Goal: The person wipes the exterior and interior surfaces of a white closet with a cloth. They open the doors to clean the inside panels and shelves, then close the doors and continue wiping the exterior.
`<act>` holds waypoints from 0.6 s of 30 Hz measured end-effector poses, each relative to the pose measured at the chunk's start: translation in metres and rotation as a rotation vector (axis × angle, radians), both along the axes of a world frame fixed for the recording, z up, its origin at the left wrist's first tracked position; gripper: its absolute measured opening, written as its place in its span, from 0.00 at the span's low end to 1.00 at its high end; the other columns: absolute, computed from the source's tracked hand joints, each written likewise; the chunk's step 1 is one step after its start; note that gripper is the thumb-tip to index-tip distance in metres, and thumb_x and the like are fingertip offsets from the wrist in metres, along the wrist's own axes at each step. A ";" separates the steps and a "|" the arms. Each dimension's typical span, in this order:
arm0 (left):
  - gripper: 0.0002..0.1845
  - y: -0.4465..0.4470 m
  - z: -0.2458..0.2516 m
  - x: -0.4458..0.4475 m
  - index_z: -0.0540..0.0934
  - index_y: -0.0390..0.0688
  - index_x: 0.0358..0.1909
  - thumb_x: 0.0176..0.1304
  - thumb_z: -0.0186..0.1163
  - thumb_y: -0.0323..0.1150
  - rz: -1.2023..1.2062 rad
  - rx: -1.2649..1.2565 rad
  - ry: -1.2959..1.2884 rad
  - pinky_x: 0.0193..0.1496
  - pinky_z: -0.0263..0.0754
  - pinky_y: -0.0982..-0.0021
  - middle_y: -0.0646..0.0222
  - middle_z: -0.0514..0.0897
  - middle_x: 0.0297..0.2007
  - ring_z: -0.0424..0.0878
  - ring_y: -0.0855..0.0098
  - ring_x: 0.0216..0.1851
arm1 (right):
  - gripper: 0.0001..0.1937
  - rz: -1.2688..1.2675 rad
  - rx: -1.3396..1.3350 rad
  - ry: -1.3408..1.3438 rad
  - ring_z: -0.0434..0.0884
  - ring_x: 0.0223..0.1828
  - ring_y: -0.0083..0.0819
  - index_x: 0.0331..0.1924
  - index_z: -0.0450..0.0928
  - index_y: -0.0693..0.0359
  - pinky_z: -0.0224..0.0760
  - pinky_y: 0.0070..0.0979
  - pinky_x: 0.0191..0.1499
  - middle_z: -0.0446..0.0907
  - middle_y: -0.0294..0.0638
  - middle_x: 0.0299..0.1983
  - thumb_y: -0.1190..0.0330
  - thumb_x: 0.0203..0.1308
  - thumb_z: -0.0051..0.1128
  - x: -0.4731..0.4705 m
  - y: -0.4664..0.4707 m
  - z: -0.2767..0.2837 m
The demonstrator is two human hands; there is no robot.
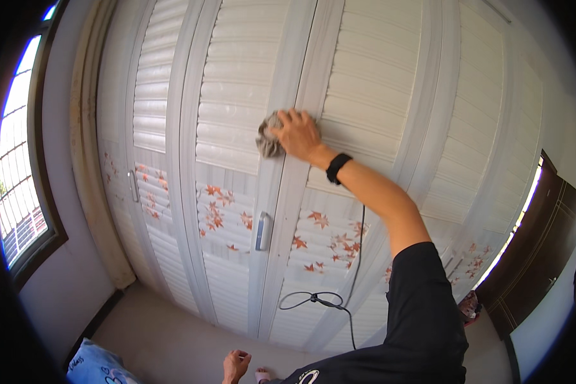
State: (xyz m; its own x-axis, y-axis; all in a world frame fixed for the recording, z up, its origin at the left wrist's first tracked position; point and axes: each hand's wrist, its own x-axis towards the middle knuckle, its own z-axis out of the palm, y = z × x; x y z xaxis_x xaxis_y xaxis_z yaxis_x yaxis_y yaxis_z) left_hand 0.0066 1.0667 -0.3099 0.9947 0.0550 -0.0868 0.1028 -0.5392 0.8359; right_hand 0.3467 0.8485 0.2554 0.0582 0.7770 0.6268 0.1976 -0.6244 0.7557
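Observation:
My right hand [298, 134] is raised against the white louvered wardrobe doors [235, 86], pressing a crumpled grey-brown cloth [269, 144] to the frame where two doors meet. A black band [338, 168] circles that wrist. Below the cloth, a door handle [262, 232] is fixed to the left-hand door, among orange maple-leaf prints [214, 216]. Low at the bottom centre, my left hand [236, 363] hangs away from the doors with its fingers curled; nothing can be made out in it.
A black cable [350, 307] with a loop hangs before the doors. A barred window [21, 158] is at left, beside a pale vertical column [89, 144]. Blue printed fabric [98, 362] lies at the lower left. A dark brown door [537, 249] stands at right, near a reddish item [470, 307] on the floor.

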 end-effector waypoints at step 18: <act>0.18 0.088 0.038 0.245 0.83 0.48 0.52 0.67 0.63 0.46 0.137 0.010 -0.151 0.50 0.79 0.55 0.54 0.89 0.43 0.86 0.52 0.47 | 0.14 -0.115 0.692 -0.508 0.75 0.56 0.48 0.50 0.84 0.54 0.70 0.49 0.56 0.76 0.47 0.56 0.62 0.64 0.58 0.018 0.013 0.321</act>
